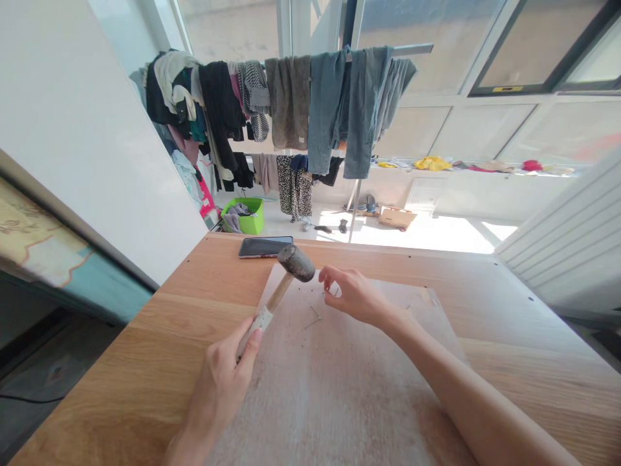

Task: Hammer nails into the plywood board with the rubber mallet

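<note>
My left hand [224, 372] is wrapped round the pale-wrapped lower handle of a rubber mallet [295, 263]. The dark mallet head is raised above the far part of a worn, whitish board [310, 395]. Over the same board, to the right of the mallet head, my right hand [353, 292] has its thumb and forefinger curled into a pinch. Whatever may be between those fingertips is too small to make out. A thin nail [316, 313] and another thin piece beside it lie on the board, below and left of my right hand. Small dark specks dot the surface around them.
The board rests on a wooden table [145, 362]. A phone [266, 246] lies near its far edge, left of the mallet head. Beyond stand a rack of hanging clothes [290, 103] and a green basket [252, 217]. A white panel [107, 142] rises on the left.
</note>
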A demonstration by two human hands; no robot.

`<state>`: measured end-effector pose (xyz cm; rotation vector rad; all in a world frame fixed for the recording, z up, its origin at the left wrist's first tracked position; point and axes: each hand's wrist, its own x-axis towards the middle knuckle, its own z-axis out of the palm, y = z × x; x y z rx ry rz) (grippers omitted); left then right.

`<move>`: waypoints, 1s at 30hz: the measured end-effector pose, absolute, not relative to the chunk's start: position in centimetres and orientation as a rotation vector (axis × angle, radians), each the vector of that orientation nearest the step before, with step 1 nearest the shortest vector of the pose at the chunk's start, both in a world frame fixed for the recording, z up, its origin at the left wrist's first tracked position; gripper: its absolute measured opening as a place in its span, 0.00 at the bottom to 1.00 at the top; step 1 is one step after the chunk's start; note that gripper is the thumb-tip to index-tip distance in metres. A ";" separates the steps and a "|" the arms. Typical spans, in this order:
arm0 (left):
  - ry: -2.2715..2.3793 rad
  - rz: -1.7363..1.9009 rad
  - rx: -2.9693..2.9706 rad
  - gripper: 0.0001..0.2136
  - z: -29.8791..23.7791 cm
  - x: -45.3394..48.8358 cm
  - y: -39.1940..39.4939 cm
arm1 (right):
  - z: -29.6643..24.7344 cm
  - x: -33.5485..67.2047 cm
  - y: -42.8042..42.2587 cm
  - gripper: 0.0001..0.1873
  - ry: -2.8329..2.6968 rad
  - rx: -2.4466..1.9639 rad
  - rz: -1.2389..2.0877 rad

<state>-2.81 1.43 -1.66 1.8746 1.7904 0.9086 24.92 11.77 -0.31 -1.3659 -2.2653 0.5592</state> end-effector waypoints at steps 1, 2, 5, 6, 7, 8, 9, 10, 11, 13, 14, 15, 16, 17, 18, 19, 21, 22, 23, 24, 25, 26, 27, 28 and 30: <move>1.786 0.904 1.871 0.23 -1.7 -2.8 1.4 | -0.4 24.9 11.8 0.15 -2.263 -1.369 0.563; 1.778 0.894 1.870 0.22 -1.7 -2.9 1.4 | -0.6 24.8 11.8 0.16 -2.260 -1.369 0.565; 1.761 0.870 1.872 0.23 -1.7 -3.0 1.4 | -0.9 24.7 11.9 0.16 -2.266 -1.359 0.539; 1.760 0.871 1.875 0.23 -1.7 -3.0 1.4 | -0.9 24.7 11.9 0.16 -2.275 -1.356 0.522; 1.757 0.871 1.880 0.23 -1.6 -3.0 1.4 | -1.0 24.7 12.0 0.16 -2.284 -1.355 0.505; 1.754 0.874 1.887 0.23 -1.6 -3.0 1.4 | -1.0 24.6 12.0 0.17 -2.290 -1.357 0.489; 1.751 0.881 1.893 0.23 -1.6 -3.0 1.4 | -1.1 24.6 12.0 0.17 -2.291 -1.360 0.479; 1.745 0.895 1.899 0.23 -1.6 -2.9 1.3 | -1.1 24.7 12.0 0.17 -2.287 -1.364 0.477; 1.737 0.917 1.904 0.23 -1.7 -2.9 1.2 | -1.1 24.7 12.0 0.18 -2.280 -1.367 0.481; 1.720 0.965 1.908 0.23 -1.8 -2.9 1.0 | -1.1 24.6 12.0 0.18 -2.269 -1.377 0.495; 1.711 0.983 1.912 0.22 -1.9 -2.8 0.8 | -1.1 24.6 12.0 0.18 -2.266 -1.385 0.499; 1.703 0.991 1.920 0.22 -1.9 -2.8 0.7 | -1.0 24.6 12.0 0.18 -2.264 -1.397 0.500; 1.700 0.993 1.933 0.21 -2.0 -2.8 0.5 | -1.0 24.5 12.0 0.19 -2.258 -1.413 0.496; 1.696 0.987 1.951 0.21 -2.0 -2.8 0.4 | -1.0 24.5 12.0 0.20 -2.248 -1.431 0.490; 1.691 0.973 1.976 0.21 -2.0 -2.7 0.3 | -1.0 24.5 12.0 0.22 -2.235 -1.445 0.485; 1.686 0.951 2.005 0.20 -2.0 -2.7 0.2 | -1.0 24.5 12.0 0.25 -2.222 -1.453 0.484; 1.675 0.904 2.059 0.19 -2.0 -2.6 0.1 | -1.2 24.5 12.0 0.33 -2.202 -1.453 0.488; 1.675 0.888 2.078 0.19 -2.0 -2.5 0.0 | -1.2 24.6 12.1 0.36 -2.200 -1.446 0.493; 1.676 0.879 2.094 0.18 -2.1 -2.5 0.0 | -1.3 24.6 12.1 0.38 -2.203 -1.437 0.499; 1.679 0.881 2.104 0.18 -2.2 -2.4 0.0 | -1.4 24.6 12.2 0.39 -2.209 -1.430 0.505; 1.684 0.895 2.113 0.18 -2.3 -2.3 0.0 | -1.4 24.6 12.2 0.39 -2.216 -1.425 0.508; 1.689 0.910 2.121 0.18 -2.4 -2.3 0.0 | -1.4 24.6 12.2 0.39 -2.223 -1.422 0.509; 1.697 0.920 2.126 0.18 -2.4 -2.3 0.0 | -1.3 24.6 12.2 0.39 -2.229 -1.422 0.510; 1.703 0.922 2.128 0.17 -2.5 -2.3 0.0 | -1.3 24.5 12.2 0.39 -2.233 -1.424 0.510; 1.707 0.920 2.110 0.17 -2.6 -2.3 0.0 | -1.1 24.6 12.0 0.39 -2.240 -1.428 0.513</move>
